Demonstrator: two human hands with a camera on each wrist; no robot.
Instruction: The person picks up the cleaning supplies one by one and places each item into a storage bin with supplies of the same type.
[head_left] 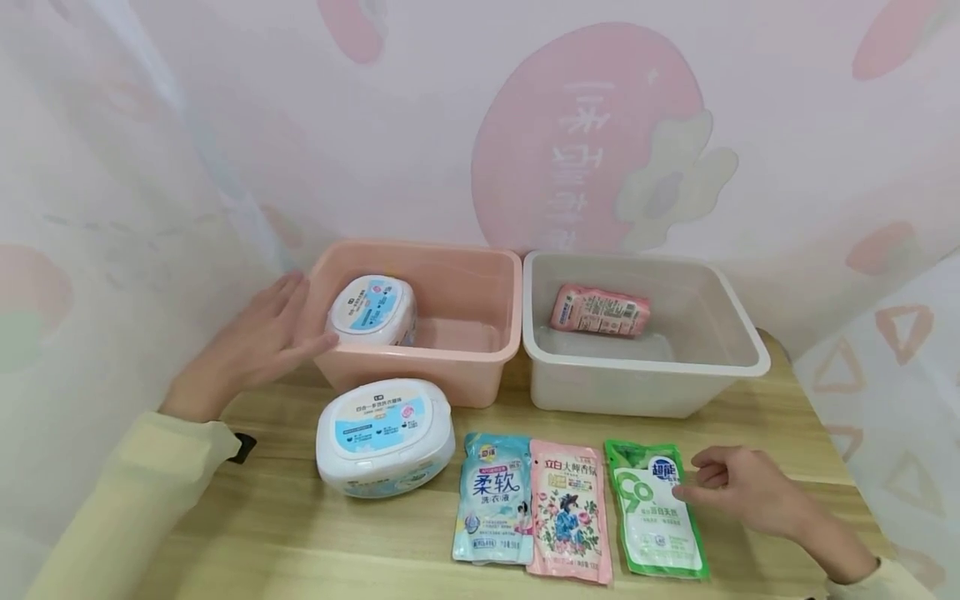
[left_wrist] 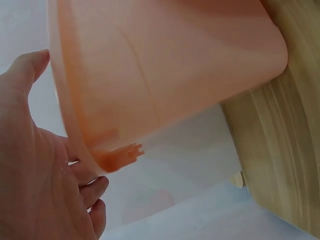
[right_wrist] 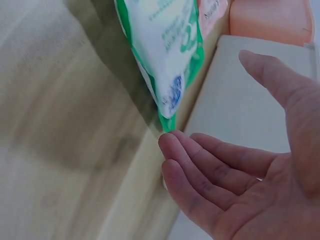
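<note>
My left hand [head_left: 258,337] is at the left end of a pink plastic basin [head_left: 420,354], with fingertips right at its rim [left_wrist: 75,115] and fingers only slightly bent. Inside that basin is a white oval tub with a blue label [head_left: 371,308]. A similar, larger-looking tub [head_left: 386,437] stands on the table in front. At the right, my right hand [head_left: 746,487] hovers beside a green-and-white laundry detergent pouch [head_left: 656,512], its fingers loosely bent and holding nothing. In the right wrist view, the fingertips [right_wrist: 172,145] are close to the pouch's green corner.
A blue pouch [head_left: 492,500] and a pink pouch [head_left: 570,512] lie side by side left of the green one. Next to the pink basin stands a white basin [head_left: 615,387] with a pink pouch [head_left: 600,310] inside. Printed curtains [head_left: 420,125] enclose the wooden table [head_left: 292,542].
</note>
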